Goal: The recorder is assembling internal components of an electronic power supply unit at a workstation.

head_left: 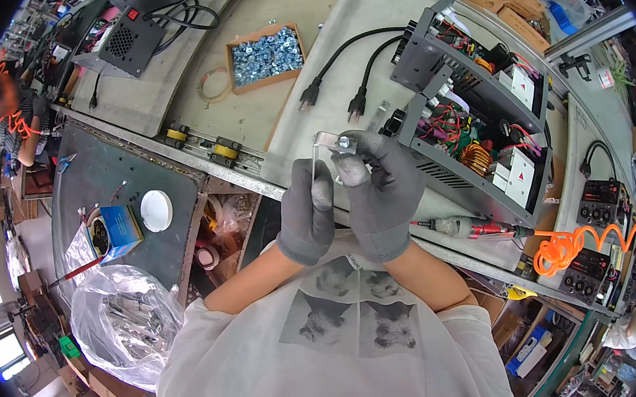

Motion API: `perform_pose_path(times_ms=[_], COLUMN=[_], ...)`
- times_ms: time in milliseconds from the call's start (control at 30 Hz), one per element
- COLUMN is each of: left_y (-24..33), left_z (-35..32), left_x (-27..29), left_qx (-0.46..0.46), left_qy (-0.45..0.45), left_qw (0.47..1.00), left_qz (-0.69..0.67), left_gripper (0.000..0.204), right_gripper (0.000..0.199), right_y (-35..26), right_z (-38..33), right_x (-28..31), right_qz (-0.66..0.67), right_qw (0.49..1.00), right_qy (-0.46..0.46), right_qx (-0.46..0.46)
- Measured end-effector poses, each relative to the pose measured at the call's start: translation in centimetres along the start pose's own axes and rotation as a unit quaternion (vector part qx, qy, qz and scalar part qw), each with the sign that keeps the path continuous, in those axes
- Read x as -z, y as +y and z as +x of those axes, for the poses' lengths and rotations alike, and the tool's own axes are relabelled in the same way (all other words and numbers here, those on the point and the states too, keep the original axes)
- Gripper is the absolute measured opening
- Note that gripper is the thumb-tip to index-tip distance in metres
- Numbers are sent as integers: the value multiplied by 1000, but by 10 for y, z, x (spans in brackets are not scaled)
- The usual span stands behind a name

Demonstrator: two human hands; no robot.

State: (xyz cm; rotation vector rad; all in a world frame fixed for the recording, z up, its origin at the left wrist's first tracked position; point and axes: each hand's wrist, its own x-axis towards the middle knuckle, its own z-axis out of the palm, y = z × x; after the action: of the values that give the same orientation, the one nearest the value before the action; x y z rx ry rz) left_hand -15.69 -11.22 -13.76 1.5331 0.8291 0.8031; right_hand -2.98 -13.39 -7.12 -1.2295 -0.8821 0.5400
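Both my hands wear grey gloves and meet in front of me, above the near side of the workbench. My left hand [308, 211] is closed on a thin, bent metal bracket [316, 150], which stands up past the fingers. My right hand [384, 195] pinches the bracket's other end, where a small shiny metal fastener [344, 142] sits at the fingertips. Whether that fastener is a bolt or a nut I cannot tell. Just right of my right hand stand two open grey metal cases [475, 143] with wires, a copper coil and boards inside.
Beyond my hands are two black plugs [357, 104] on cables and a cardboard tray of small metal fasteners [267, 55]. A power screwdriver [464, 227] with an orange coiled hose [571, 248] lies to the right. At left are a plastic bag of metal parts [125, 319] and a white lid [156, 210].
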Motion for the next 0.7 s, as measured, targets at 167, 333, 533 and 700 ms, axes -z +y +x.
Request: perform_pose_path(times_ms=[167, 333, 533, 700], left_y=[12, 16, 24, 27], left_z=[0, 11, 26, 38], left_x=[-7, -31, -40, -44], left_qx=[-75, -213, -225, -205], left_qy=[-54, -30, -164, -23], left_qw=[987, 970, 957, 971], left_qz=[133, 116, 81, 122], left_gripper=[53, 48, 50, 49], right_gripper=[23, 30, 56, 32], right_y=[-7, -12, -54, -81], right_z=[-7, -8, 14, 64], right_x=[-1, 17, 78, 114], right_qz=[57, 93, 138, -116], right_qw=[995, 994, 984, 976], right_qy=[22, -21, -93, -140], right_qx=[-78, -48, -60, -118])
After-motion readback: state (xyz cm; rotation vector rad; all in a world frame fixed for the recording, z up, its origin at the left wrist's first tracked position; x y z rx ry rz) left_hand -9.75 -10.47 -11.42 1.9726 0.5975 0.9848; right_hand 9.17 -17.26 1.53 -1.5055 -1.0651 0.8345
